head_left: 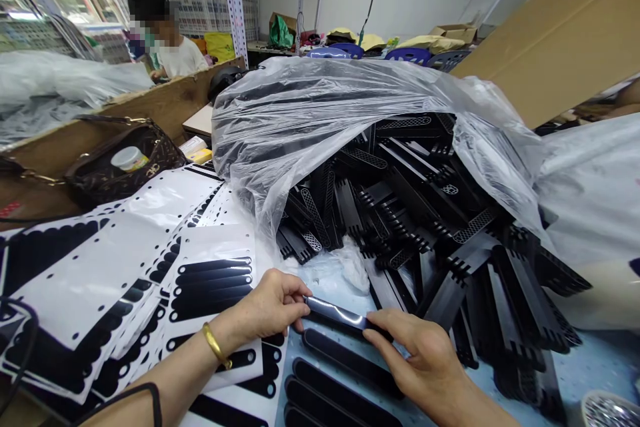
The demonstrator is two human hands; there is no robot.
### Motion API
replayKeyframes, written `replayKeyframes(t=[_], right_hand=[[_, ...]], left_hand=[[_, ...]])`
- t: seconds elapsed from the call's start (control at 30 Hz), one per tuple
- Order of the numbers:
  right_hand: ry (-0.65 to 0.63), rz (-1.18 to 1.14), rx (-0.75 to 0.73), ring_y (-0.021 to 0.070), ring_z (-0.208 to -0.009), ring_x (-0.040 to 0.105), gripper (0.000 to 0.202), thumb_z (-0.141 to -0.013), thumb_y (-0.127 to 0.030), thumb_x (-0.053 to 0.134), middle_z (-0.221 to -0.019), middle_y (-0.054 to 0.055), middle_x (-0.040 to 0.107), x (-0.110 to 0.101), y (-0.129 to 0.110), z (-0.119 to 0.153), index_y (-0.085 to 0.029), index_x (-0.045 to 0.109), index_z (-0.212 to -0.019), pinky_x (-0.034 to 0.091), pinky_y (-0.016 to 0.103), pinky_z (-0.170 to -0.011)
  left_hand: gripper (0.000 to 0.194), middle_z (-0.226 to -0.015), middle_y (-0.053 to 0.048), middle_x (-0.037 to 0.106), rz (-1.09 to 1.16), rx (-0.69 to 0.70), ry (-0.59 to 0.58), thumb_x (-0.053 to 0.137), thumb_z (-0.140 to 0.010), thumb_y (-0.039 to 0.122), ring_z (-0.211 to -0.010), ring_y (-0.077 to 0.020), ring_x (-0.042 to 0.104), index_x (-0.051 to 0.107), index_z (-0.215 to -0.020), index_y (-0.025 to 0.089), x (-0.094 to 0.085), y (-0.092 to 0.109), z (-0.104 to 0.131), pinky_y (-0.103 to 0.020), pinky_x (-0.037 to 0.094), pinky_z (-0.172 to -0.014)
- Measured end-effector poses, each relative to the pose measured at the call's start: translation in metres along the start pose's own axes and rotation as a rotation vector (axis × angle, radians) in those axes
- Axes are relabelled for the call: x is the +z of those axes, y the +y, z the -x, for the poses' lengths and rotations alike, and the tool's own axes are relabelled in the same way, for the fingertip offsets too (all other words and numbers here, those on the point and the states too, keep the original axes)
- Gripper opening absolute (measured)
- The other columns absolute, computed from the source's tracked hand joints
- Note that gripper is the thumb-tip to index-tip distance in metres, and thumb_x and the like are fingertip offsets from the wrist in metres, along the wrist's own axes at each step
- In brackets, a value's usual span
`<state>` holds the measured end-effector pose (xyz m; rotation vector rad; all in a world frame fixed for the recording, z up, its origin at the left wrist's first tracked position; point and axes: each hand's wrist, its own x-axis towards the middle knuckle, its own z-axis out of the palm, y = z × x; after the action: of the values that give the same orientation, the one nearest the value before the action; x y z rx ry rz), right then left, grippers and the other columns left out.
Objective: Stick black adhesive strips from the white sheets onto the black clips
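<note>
My left hand (280,303), with a gold bangle at the wrist, pinches the left end of a glossy black strip (335,312). The strip's other end is between the thumb and fingers of my right hand (410,347). It is stretched level between both hands, just above the table. Below it, several long black pieces with rounded ends (345,357) lie side by side on the light blue table surface (320,273). Left of them is a white sheet (215,247) bearing similar black strips, partly under my left forearm.
A clear plastic bag (310,97) spills a heap of black plastic parts (400,193) ahead and right. Stacked sheets (100,260) spread at left beside a brown handbag (125,163). A tub of small metal pieces (607,410) stands front right. A person (175,57) sits far left.
</note>
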<state>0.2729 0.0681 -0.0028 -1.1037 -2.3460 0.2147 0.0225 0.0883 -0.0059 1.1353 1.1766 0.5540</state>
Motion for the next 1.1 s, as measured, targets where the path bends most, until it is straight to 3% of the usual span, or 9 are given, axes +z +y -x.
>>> replayKeyframes(t=[0.6, 1.1], right_hand=[[0.124, -0.015, -0.083, 0.0148, -0.066, 0.074, 0.016, -0.094, -0.017, 0.052, -0.076, 0.003, 0.076, -0.014, -0.007, -0.008, -0.019, 0.067, -0.092, 0.059, 0.020, -0.063], [0.041, 0.009, -0.081, 0.0156, -0.068, 0.073, 0.018, -0.093, -0.016, 0.050, -0.077, 0.004, 0.075, -0.009, -0.001, -0.001, -0.019, 0.068, -0.093, 0.059, 0.024, -0.063]], left_hand=[[0.017, -0.048, 0.005, 0.058, 0.018, 0.005, -0.013, 0.058, -0.074, 0.004, -0.041, -0.0101, 0.058, 0.067, -0.088, 0.008, -0.001, -0.001, -0.001, -0.014, 0.040, -0.035], [0.017, -0.050, 0.004, 0.061, 0.008, -0.032, -0.002, 0.060, -0.076, 0.004, -0.034, -0.0060, 0.050, 0.068, -0.091, 0.007, -0.002, 0.007, 0.003, -0.014, 0.038, -0.036]])
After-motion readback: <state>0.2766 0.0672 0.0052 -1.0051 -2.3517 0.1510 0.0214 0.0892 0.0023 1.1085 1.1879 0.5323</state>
